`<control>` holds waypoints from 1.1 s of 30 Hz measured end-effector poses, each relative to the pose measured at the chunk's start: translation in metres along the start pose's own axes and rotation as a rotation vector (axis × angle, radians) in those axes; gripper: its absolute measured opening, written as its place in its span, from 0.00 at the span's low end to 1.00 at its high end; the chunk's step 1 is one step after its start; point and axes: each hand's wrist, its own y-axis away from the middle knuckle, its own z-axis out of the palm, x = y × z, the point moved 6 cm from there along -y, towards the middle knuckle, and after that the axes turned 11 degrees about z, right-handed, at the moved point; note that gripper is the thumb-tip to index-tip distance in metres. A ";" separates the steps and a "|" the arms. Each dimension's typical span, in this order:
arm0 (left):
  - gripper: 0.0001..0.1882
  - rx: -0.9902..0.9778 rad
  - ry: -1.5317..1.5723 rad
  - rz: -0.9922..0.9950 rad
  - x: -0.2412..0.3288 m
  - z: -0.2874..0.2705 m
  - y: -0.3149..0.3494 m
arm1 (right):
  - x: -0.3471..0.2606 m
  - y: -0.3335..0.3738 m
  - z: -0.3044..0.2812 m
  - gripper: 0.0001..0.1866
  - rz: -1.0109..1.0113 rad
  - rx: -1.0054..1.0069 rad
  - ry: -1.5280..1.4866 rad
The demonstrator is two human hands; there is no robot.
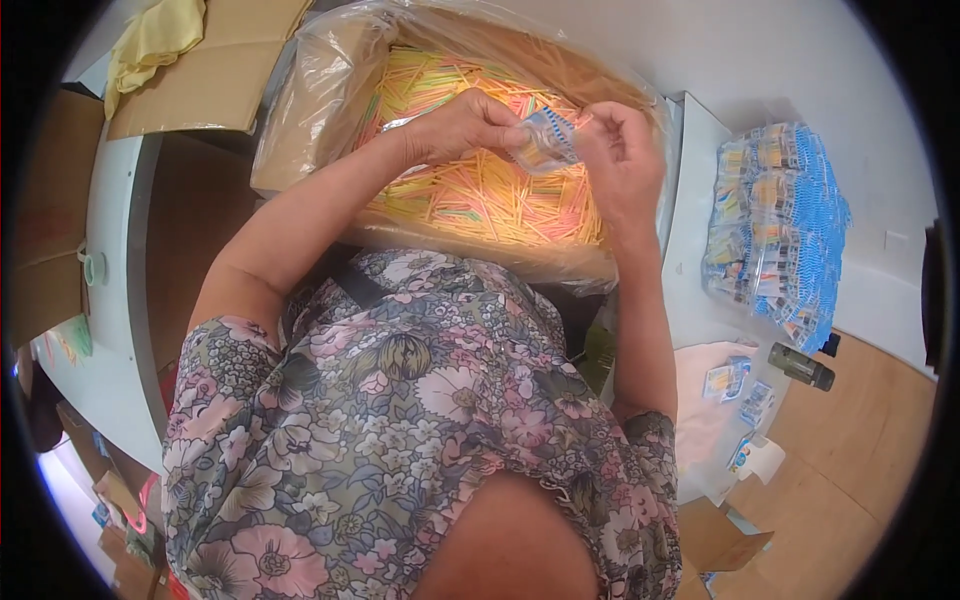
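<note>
Between my hands is a small clear plastic packet (545, 148) with a blue-patterned edge and yellowish contents showing through. My left hand (465, 127) pinches its left side between thumb and fingers. On the other side my right hand (622, 150) is closed at the packet's right edge, its fingertips partly hidden. Both hands are above a cardboard box (335, 95) lined with clear plastic film. Many thin yellow, pink, orange and green sticks (480, 205) lie loose in the box.
Stacked packets with blue edges (775, 225) stand on the white table at right. Below them are a dark green bottle (800, 366), a pink cloth (700, 400) and a few loose packets (727, 380). At upper left, a yellow cloth (155, 45) lies on a cardboard flap (215, 80). A tape roll (95, 268) is at left.
</note>
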 end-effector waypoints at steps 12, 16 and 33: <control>0.15 -0.067 -1.479 -0.128 0.020 -0.044 0.019 | 0.098 0.172 -0.164 0.16 0.455 0.309 -0.211; 0.16 -0.139 -1.675 -0.113 0.010 -0.082 0.025 | 0.148 0.256 -0.280 0.18 0.550 0.818 0.229; 0.13 0.292 -1.397 -0.241 0.015 -0.118 0.030 | 0.045 0.169 -0.135 0.11 -0.215 0.679 0.965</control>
